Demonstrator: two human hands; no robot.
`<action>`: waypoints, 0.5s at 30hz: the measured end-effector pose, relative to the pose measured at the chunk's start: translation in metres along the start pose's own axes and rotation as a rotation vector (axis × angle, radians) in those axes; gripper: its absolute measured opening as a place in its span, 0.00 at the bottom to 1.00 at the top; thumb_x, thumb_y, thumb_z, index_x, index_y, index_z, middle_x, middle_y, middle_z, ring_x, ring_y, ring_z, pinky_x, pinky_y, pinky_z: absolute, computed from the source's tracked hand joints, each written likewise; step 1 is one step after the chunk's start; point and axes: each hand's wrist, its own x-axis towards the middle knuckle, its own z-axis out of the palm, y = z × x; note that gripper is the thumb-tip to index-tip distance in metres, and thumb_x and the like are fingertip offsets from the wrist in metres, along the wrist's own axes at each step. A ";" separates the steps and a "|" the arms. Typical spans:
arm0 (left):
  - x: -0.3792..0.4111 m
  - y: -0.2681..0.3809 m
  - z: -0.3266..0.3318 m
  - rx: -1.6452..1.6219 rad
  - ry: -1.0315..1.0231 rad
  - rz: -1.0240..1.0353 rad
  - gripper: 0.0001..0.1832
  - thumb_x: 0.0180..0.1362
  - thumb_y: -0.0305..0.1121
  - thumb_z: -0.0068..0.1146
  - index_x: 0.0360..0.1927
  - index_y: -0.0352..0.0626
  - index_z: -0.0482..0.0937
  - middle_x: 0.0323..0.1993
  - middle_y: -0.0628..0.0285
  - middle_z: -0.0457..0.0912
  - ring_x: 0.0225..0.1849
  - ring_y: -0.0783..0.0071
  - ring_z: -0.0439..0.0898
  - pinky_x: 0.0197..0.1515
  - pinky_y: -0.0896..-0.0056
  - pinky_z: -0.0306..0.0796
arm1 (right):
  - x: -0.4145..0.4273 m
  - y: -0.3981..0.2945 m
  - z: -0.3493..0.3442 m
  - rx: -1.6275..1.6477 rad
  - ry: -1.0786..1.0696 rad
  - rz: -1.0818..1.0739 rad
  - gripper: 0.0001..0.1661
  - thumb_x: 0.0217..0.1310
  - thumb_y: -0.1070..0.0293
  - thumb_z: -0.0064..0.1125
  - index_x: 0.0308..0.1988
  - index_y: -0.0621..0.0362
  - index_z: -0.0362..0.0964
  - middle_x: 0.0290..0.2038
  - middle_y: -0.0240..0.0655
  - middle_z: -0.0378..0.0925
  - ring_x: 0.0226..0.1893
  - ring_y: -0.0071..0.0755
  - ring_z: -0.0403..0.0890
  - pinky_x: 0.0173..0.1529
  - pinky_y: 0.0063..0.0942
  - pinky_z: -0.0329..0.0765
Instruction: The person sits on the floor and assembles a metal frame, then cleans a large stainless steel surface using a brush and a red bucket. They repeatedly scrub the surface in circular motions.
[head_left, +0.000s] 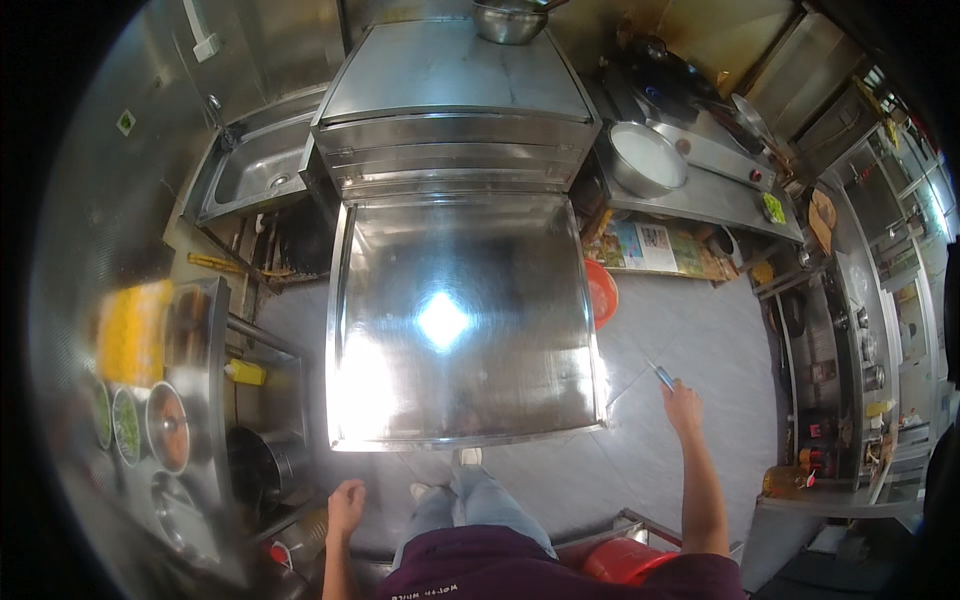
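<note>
My right hand (681, 405) is closed around the handle of a slim tool (661, 373) with a thin tip, held over the floor to the right of a stainless steel panel. The tool's exact kind is too small to tell. My left hand (346, 501) hangs near the panel's front left corner, fingers curled and the palm hidden. The wide, shiny steel panel (465, 375) with a raised rim lies flat before me and reflects a bright light. Behind it, against its far edge, stands a stainless steel cabinet (457, 79) with a flat top.
A sink (262, 166) is at the back left. Food containers (168, 427) stand on the left counter. On the right are a large metal pot (646, 159), a dark wok (667, 82) and a red basin (601, 294). A metal bowl (510, 22) sits atop the cabinet.
</note>
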 end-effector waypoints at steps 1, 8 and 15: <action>0.009 -0.009 0.002 -0.126 0.014 -0.097 0.12 0.54 0.33 0.49 0.36 0.34 0.75 0.26 0.56 0.79 0.27 0.66 0.78 0.31 0.71 0.71 | 0.008 0.009 0.013 0.015 -0.011 0.087 0.18 0.58 0.55 0.45 0.33 0.60 0.66 0.23 0.48 0.75 0.27 0.56 0.76 0.31 0.47 0.71; 0.075 -0.045 0.052 -0.375 -0.113 -0.504 0.13 0.56 0.37 0.46 0.34 0.36 0.74 0.24 0.61 0.76 0.24 0.71 0.74 0.25 0.71 0.69 | 0.069 -0.098 0.135 0.546 -0.143 0.285 0.12 0.57 0.65 0.42 0.38 0.61 0.62 0.27 0.52 0.74 0.24 0.51 0.77 0.26 0.42 0.74; 0.089 0.038 0.108 -0.802 -0.372 -0.709 0.19 0.60 0.36 0.39 0.48 0.31 0.67 0.44 0.48 0.74 0.43 0.56 0.76 0.45 0.61 0.71 | 0.096 -0.190 0.112 0.551 -0.083 0.299 0.19 0.54 0.68 0.42 0.46 0.63 0.55 0.34 0.57 0.74 0.39 0.58 0.75 0.45 0.47 0.70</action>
